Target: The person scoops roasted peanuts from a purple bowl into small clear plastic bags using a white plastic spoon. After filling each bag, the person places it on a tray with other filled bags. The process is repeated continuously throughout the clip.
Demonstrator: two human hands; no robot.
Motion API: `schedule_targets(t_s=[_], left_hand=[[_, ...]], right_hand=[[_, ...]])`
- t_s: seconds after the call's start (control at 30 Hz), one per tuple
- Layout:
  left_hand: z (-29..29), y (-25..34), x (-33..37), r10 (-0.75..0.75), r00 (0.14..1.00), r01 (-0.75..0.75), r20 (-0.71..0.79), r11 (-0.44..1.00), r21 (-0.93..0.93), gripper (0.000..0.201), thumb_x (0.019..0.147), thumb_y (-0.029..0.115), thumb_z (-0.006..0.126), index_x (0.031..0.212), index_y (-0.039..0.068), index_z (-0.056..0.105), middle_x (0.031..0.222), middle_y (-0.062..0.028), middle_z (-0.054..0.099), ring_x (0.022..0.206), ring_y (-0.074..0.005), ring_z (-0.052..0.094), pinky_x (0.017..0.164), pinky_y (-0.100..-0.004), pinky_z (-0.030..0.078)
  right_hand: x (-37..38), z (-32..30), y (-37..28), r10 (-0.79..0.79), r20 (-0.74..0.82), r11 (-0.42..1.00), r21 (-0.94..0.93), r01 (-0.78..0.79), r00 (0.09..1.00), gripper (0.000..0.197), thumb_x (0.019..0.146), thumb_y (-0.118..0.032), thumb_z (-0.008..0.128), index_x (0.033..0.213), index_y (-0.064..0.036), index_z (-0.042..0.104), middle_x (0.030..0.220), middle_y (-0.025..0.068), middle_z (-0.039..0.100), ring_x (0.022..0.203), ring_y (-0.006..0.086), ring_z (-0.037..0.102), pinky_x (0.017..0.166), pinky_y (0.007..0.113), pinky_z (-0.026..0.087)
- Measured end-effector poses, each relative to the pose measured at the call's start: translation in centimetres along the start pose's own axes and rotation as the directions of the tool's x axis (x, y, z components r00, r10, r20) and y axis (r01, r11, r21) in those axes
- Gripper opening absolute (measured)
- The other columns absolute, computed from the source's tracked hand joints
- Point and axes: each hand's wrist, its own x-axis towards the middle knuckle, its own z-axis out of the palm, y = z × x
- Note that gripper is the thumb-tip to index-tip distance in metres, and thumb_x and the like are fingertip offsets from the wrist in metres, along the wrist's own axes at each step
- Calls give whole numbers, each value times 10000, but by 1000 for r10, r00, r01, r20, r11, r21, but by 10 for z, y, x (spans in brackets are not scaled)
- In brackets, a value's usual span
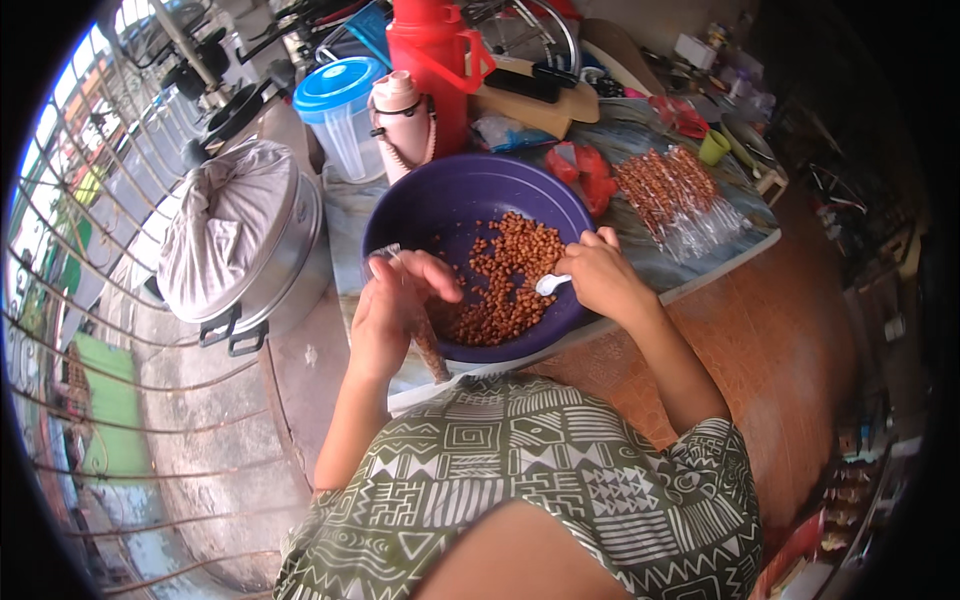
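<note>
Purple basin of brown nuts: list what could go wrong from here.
The narrow plastic bag in the left hand is by the rim of the purple basin, so nuts missing its mouth could fall outside. Hasty lifting of the small white spoon in the right hand might scatter nuts. The basin sits close to the near edge of the table, so a bump might tip it.

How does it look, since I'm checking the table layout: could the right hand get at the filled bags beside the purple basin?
Probably yes: nothing visibly stands between the right hand and the filled bags, though the white spoon it holds might need setting down first.
</note>
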Motion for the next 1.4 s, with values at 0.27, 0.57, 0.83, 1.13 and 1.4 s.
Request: schedule_targets(t_s=[0.27,0.57,0.83,1.13,1.4], left_hand=[[47,34,2,-13,1000,9,3,796,606,670,1077,510,304,1209,-64,625,1188,-161,629,1159,-275,589,1086,-410,366],[190,20,40,-19,949,-290,315,339,895,494,1055,387,394,1277,47,675,1374,-217,536,1298,-385,491,1100,-461,348],[272,-42,67,9,962,-172,273,797,580,582,1011,369,540,1412,-50,499,1337,-204,559,1266,-329,532,1083,-421,378],[264,-115,0,-423,906,390,-32,801,455,400,983,133,619,1344,-27,554,1210,-160,657,1178,-252,619,1010,-365,458],[241,-141,-45,-258,946,316,-197,590,743,383,928,179,695,1261,8,614,1088,-178,682,989,-318,688,841,-387,541]], right_hand=[[15,-5,3,-110,-364,810,506,296,925,171,861,-119,702,1025,-101,746,999,99,700,905,263,664,844,411,494],[-61,-67,15,-303,-332,176,902,395,893,273,799,-105,812,1030,-30,689,839,103,691,739,211,677,651,345,526],[-116,-75,147,-79,-323,475,820,320,943,118,819,-94,777,917,-40,740,832,92,702,769,211,674,687,327,520],[-72,-102,345,331,-446,671,730,125,832,75,911,-37,673,954,-17,731,859,39,738,728,91,641,681,249,513],[-65,12,413,507,-459,797,572,-194,730,100,882,-139,695,853,-47,719,807,126,730,734,230,711,692,346,525]])
